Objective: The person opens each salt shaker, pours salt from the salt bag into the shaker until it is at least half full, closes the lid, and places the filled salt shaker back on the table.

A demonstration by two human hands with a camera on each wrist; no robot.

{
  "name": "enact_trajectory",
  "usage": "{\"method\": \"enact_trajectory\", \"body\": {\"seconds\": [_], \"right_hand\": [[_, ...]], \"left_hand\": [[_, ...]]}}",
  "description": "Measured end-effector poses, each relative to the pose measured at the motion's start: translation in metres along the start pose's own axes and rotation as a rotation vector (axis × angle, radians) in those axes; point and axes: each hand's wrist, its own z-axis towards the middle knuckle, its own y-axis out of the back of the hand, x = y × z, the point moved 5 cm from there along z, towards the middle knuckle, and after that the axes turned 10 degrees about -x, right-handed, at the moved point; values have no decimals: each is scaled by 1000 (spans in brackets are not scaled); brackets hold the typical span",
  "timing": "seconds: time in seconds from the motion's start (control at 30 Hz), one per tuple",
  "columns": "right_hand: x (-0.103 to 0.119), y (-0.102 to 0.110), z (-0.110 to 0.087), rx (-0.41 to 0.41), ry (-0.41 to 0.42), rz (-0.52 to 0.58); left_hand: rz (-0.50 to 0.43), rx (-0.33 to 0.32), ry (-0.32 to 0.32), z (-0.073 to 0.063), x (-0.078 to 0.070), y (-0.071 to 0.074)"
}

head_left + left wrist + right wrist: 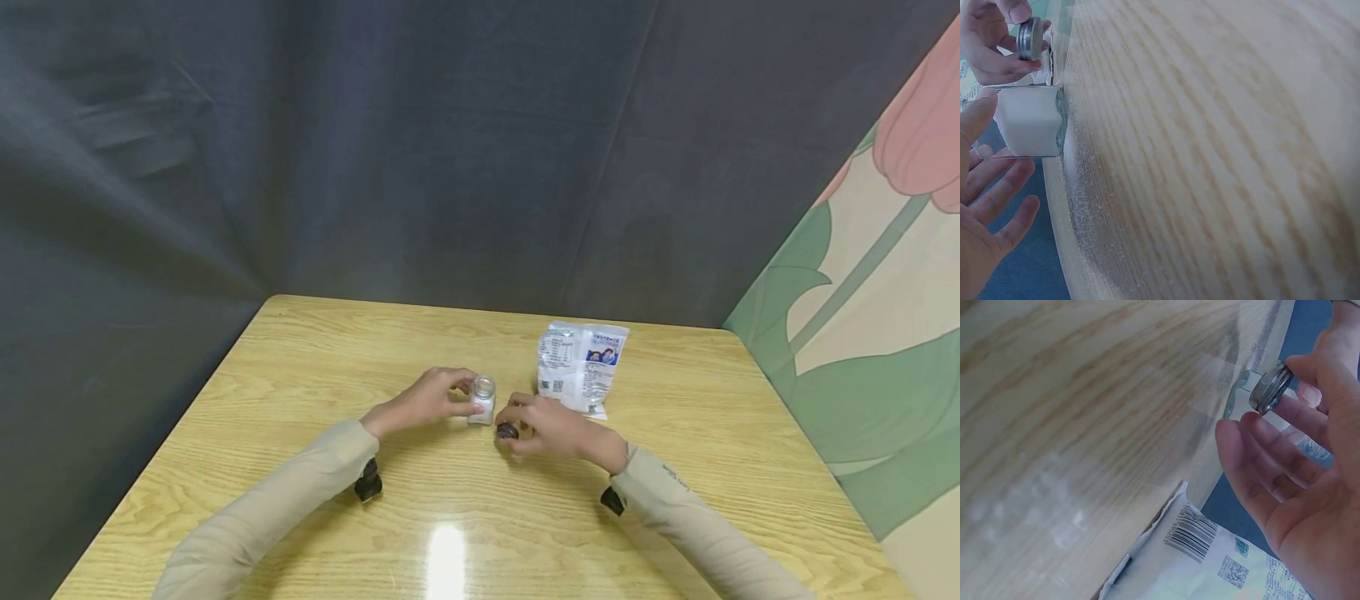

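A small clear glass jar [483, 403] of white contents stands upright on the wooden table, its mouth uncovered. My left hand [429, 403] grips it from the left, the thumb on the near side and fingertips round the far side. In the left wrist view, the white fill of the jar [1030, 122] shows through the glass. Just right of the jar, my right hand [553, 427] pinches a round dark metallic lid [507, 431] between thumb and fingers. The lid [1270, 387] is tilted on edge in the right wrist view, with the other fingers extended below it.
Behind the right hand a white printed plastic bag [573, 367] lies on the table [360, 342]. A dark curtain [465, 167] hangs past the table's far edge. On the right is a wall with painted tulips [862, 333].
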Motion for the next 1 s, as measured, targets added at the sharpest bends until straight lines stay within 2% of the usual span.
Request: {"method": "enact_trajectory", "body": {"seconds": [0.37, 0.6, 1.0], "right_hand": [[4, 15, 1, -62, 22, 14], [4, 28, 4, -108, -15, 30], [6, 50, 12, -295, 15, 90]], "left_hand": [[-10, -13, -18, 1, 1, -1], [-7, -22, -25, 1, 1, -2], [-16, -19, -18, 1, 1, -1]]}}
